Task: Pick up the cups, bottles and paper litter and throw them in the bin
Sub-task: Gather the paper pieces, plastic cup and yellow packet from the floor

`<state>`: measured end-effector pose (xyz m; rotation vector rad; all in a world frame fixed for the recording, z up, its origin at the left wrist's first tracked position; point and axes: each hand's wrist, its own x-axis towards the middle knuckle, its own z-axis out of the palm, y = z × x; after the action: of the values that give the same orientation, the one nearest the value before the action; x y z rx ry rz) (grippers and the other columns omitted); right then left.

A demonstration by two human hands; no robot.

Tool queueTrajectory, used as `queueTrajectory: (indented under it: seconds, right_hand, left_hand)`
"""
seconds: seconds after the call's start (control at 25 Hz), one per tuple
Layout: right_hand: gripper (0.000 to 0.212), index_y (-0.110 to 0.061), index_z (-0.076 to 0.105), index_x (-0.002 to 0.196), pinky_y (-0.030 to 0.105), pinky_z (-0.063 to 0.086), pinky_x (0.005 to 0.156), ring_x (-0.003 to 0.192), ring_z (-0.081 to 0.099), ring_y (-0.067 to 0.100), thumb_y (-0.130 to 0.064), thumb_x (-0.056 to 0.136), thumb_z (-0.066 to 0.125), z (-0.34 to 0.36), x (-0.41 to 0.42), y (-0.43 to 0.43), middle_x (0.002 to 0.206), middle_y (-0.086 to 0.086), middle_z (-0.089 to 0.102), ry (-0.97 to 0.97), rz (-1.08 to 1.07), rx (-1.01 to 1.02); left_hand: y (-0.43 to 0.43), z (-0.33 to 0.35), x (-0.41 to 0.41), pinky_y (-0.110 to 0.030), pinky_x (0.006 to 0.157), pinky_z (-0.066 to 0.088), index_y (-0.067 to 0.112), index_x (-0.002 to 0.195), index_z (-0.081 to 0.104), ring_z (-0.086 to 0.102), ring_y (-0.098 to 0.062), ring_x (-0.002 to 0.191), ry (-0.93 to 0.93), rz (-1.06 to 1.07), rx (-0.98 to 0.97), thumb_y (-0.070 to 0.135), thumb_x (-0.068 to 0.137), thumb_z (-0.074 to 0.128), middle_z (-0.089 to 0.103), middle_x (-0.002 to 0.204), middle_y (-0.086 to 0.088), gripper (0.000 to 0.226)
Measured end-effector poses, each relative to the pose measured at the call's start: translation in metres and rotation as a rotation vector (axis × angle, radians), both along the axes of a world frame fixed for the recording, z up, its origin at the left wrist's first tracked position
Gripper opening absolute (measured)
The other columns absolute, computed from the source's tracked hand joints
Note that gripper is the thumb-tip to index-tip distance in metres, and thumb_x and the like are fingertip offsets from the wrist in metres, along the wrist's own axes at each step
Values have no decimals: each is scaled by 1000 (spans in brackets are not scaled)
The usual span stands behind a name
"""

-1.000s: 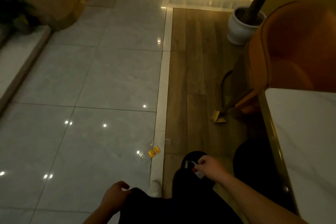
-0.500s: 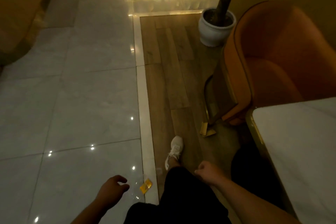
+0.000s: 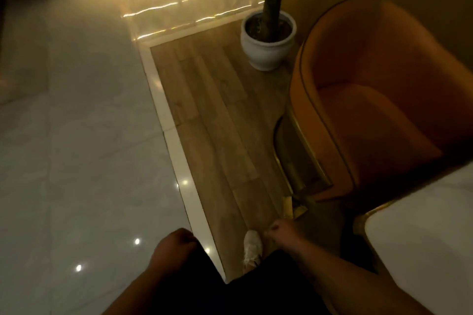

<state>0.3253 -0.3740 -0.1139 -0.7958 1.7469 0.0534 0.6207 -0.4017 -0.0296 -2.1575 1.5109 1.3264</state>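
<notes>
Crumpled yellowish paper litter (image 3: 288,206) lies on the wooden floor at the foot of the orange chair's gold leg (image 3: 298,181). My right hand (image 3: 280,231) hangs just below and left of that paper with its fingers curled in; nothing shows in it. My left hand (image 3: 174,244) hangs over the tile floor beside my dark shorts, fingers loosely bent and holding nothing. No cup, bottle or bin is in view.
An orange armchair (image 3: 378,100) stands on the right, with a white tabletop (image 3: 422,233) in front of it. A white plant pot (image 3: 268,41) with a dark trunk stands at the back. My white shoe (image 3: 252,245) is on the wood floor; glossy tiles (image 3: 76,135) lie on the left.
I have stepped forward and turned right, so the chair and the paper by its leg are closer. The small yellow wrapper on the tiles has dropped out of view. The small item in my right hand no longer shows.
</notes>
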Motion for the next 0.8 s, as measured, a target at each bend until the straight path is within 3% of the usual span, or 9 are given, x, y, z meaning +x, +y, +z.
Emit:
queueTrajectory:
  seconds: [0.08,0.12,0.24,0.36,0.48,0.64,0.72,0.8]
  right_hand:
    - [11,-15,63,89,29,45,76,82,60,19,-26,88,67,-4,-3,-4,94,11,63,-30,-114,23]
    - [12,-14,64,91,29,43,75,78,60,18,-25,89,66,-7,-5,-4,93,11,63,-36,-185,41]
    - [41,0,57,125,33,45,84,104,63,35,-21,91,64,-9,-6,2,116,22,64,-7,-523,66]
    - [32,5,63,116,31,51,63,66,60,22,-13,90,60,4,7,12,79,9,64,80,-894,60]
    - [22,-3,67,105,30,48,58,67,58,23,-17,92,57,16,60,19,84,11,64,88,-1246,78]
    - [5,-18,67,82,37,48,71,80,64,29,-17,87,65,4,150,21,87,10,67,1,-1320,73]
    - [9,-14,69,88,36,51,73,82,67,29,-22,84,68,-9,184,24,92,13,72,-39,-1395,95]
    - [18,-15,68,93,32,49,68,72,66,22,-29,81,70,-30,202,30,92,14,74,-91,-1489,112]
  left_hand:
    - [-46,1,-9,-24,78,44,39,82,68,60,-5,84,8,-133,6,34,78,61,66,90,18,10]
    - [-70,-2,-14,-23,77,42,42,77,65,59,-4,82,21,-190,9,34,79,61,64,87,19,9]
    - [-132,-21,-26,-22,79,44,37,92,62,61,-10,85,2,-341,50,35,83,64,67,95,7,10]
    - [-200,-53,-30,-26,81,49,34,100,61,65,-16,90,-30,-627,96,35,82,64,70,103,-1,19]
    - [-262,-78,-43,-26,74,42,22,106,66,62,-20,90,-78,-933,184,30,82,68,70,108,-8,26]
    - [-316,-92,-75,-33,69,47,4,88,70,67,-38,85,-82,-963,116,12,79,71,71,97,-24,11]
    - [-314,-96,-91,-36,70,48,12,81,66,67,-40,84,-48,-987,87,9,78,71,71,96,-26,6]
    - [-295,-110,-104,-37,71,50,14,87,65,67,-41,87,-58,-1088,84,11,77,72,70,96,-26,13]
